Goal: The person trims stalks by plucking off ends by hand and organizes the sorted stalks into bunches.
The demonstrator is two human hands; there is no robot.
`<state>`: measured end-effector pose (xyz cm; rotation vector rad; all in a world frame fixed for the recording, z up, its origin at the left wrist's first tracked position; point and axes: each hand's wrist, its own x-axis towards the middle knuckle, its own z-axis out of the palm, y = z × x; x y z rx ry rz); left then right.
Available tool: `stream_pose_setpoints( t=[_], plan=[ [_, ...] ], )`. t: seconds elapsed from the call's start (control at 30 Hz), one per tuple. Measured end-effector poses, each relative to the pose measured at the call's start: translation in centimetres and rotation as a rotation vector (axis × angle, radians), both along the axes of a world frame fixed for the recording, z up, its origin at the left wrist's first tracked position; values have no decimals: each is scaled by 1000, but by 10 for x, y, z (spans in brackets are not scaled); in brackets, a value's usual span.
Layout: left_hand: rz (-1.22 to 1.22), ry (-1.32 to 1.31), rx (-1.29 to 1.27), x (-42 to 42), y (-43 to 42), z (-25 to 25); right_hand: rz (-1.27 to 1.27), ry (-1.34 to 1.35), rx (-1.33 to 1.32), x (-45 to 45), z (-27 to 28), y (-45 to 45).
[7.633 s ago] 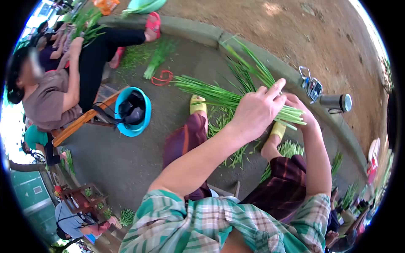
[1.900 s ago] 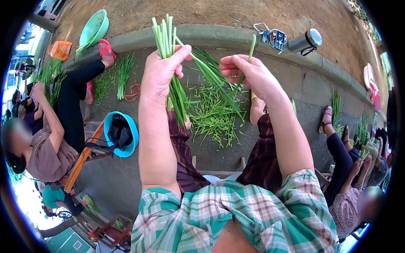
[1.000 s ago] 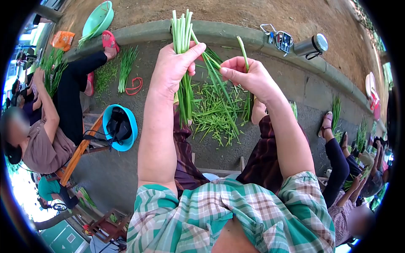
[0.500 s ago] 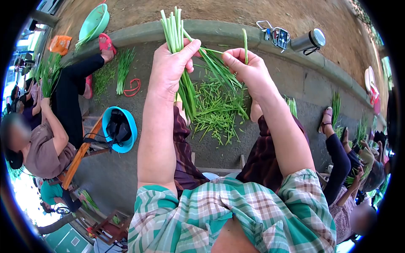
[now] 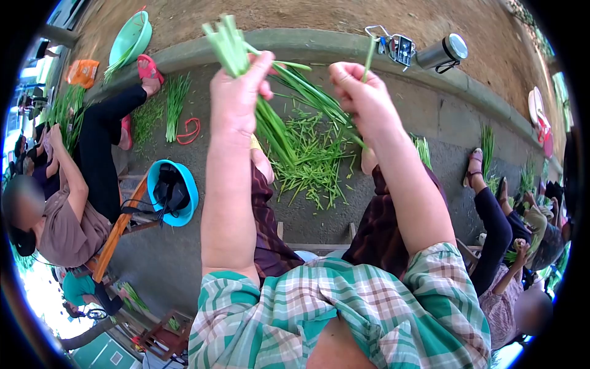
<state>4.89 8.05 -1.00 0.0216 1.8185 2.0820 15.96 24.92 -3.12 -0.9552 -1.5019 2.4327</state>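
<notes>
My left hand (image 5: pixel 236 98) is closed around a bunch of long green chives (image 5: pixel 273 132). Their pale, thick ends stick up past my thumb and the leafy ends hang down toward my feet. One loose stalk (image 5: pixel 292 64) juts sideways from the bunch toward the right. Apart from it, my right hand (image 5: pixel 362 92) pinches a single chive stalk (image 5: pixel 369 56) between thumb and fingers, pointing up. Below both hands, a heap of short chive pieces (image 5: pixel 313 163) lies on the ground between my feet.
At left, a seated person (image 5: pixel 74 203) handles chives near a blue basin (image 5: pixel 193 194) with dark things inside. A green basin (image 5: pixel 144 37) stands by the kerb (image 5: pixel 295 46). A metal flask (image 5: pixel 442 52) rests on the kerb. More people (image 5: pixel 504 289) sit at right.
My left hand has swung left with the bunch, which tilts more. The gap between my hands has widened, and the sideways stalk no longer reaches my right hand.
</notes>
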Motion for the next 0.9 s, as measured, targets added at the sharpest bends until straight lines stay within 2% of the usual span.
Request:
stream_pose_setpoints(
  t=[0.07,0.13,0.2,0.3,0.43,0.6,0.8,0.9],
  plan=[
    [61,-29,42,-13,-15,4,-99,32,31,0,-1,18],
    [86,-25,54,-22,-28,8,-39,34,150,4,6,34],
    [113,-36,63,-28,-40,10,47,27,186,7,15,37],
    [132,-50,84,-34,-51,13,352,-209,380,9,21,29],
    [220,-60,137,-41,-60,13,546,-178,332,10,16,20],
    [223,-64,118,-43,-64,12,613,-244,371,10,25,14],
    [241,-41,98,-44,-63,13,660,-110,443,9,16,10],
    [246,-58,159,-44,-63,11,531,-57,458,7,10,6]
  ],
)
